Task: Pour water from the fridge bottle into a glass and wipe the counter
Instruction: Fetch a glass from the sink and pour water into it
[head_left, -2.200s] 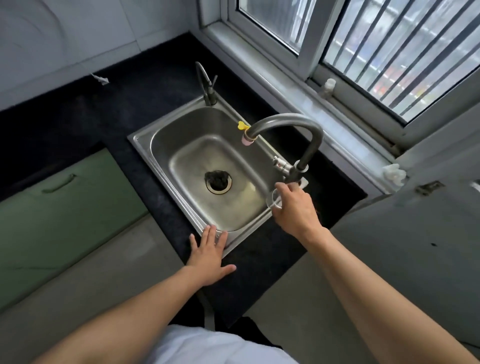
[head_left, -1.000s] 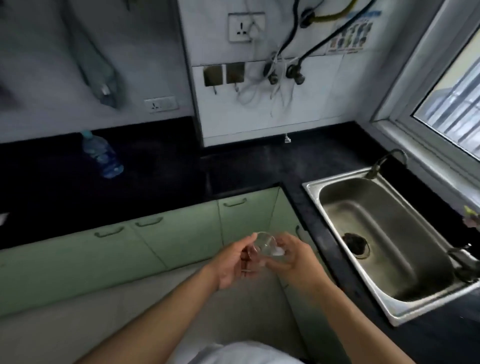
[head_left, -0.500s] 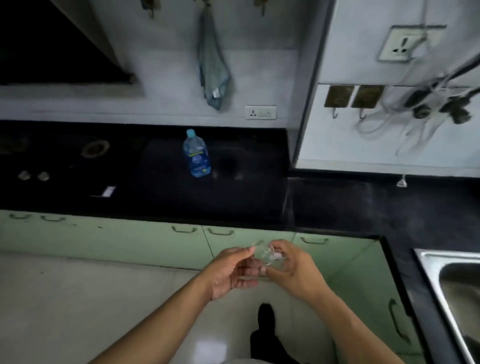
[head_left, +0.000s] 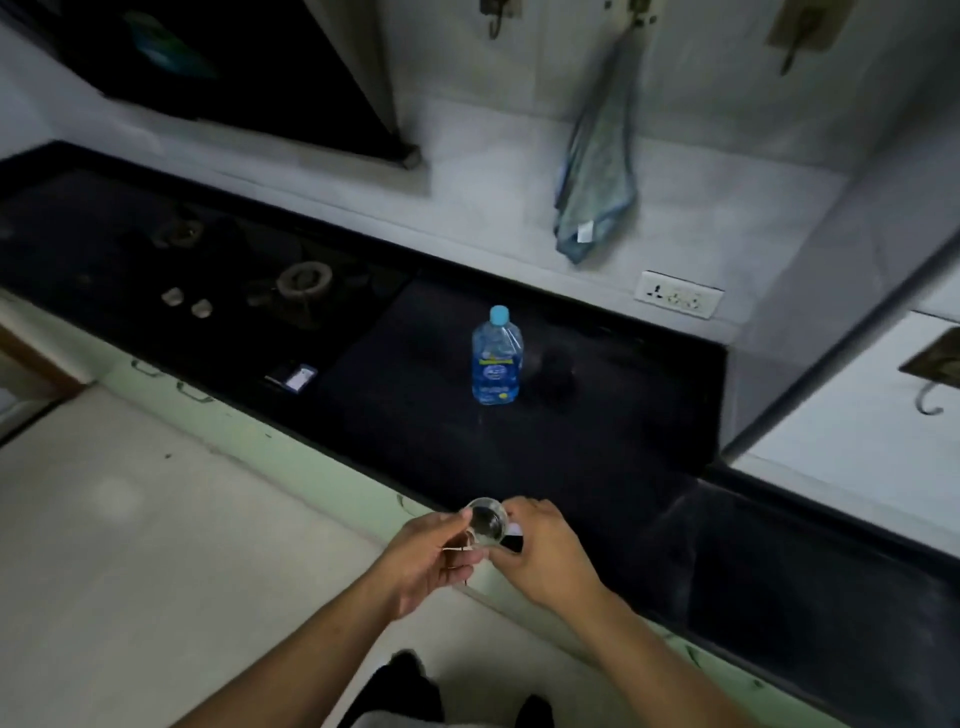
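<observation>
No wording can be read anywhere.
The bottle (head_left: 496, 358) standing on the worktop (head_left: 597, 452) wears a blue label (head_left: 495, 378) with a pale oval emblem and a yellow strip above it, but its print is too blurred to make out. The white tag (head_left: 585, 232) sewn to the hanging cloth (head_left: 597, 156) shows no legible marks. A small dark card (head_left: 295, 375) lying on the worktop has a pale panel, also unreadable.

Stove burner (head_left: 304, 279) up and left of the grip; 2 knobs (head_left: 201, 308) just left of it. Small box (head_left: 293, 375) nearer, up-left. Wall socket (head_left: 678, 300) up-right, well apart. Cabinet handle (head_left: 195, 392) far left, with pale floor (head_left: 156, 545) directly left.
</observation>
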